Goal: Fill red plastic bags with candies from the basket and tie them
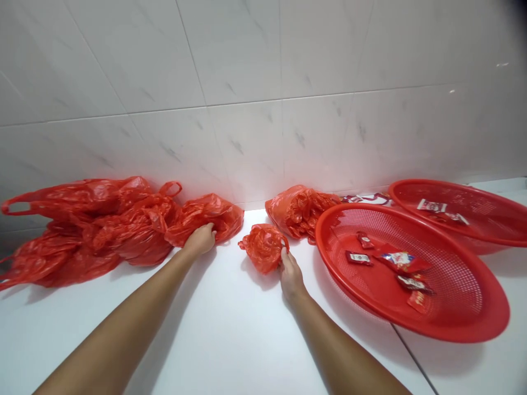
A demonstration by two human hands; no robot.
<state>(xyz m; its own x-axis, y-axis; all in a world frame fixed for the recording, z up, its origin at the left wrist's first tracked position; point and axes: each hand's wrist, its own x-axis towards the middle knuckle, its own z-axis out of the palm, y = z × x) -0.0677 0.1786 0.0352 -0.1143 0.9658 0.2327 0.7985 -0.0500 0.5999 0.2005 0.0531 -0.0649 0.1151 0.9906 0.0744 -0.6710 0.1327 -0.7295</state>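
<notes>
Head view, looking forward and down along a white counter point(230, 334) that meets a wall of pale grey-veined tiles point(263, 99) at its far edge. Both bare forearms reach in from the bottom of the frame. The left hand point(200, 238) lies on the right end of a heap of red plastic carrier bags point(102, 227), its fingers curled down into the thin plastic, gathering a fold of it. The heap spreads along the wall toward the left edge of the counter, with loop handles sticking up. The right hand point(291, 272) is narrowed at the right side of a small crumpled red plastic bag point(262, 248), its fingers pinching that bag, which sits alone near the middle of the counter. Just beyond it, against the wall, lies a bundled red bag point(300, 211). To the right, a large oval red mesh basket point(461, 291) rests tilted on the counter, holding several small red-wrapped snack packets point(401, 261) scattered across its base. A second red mesh basket point(481, 200) sits behind it toward the far right corner, overlapping it and holding a few more packets point(431, 206). A strip of printed red-and-white packaging point(368, 199) lies against the wall between the bundled bag and that basket.
</notes>
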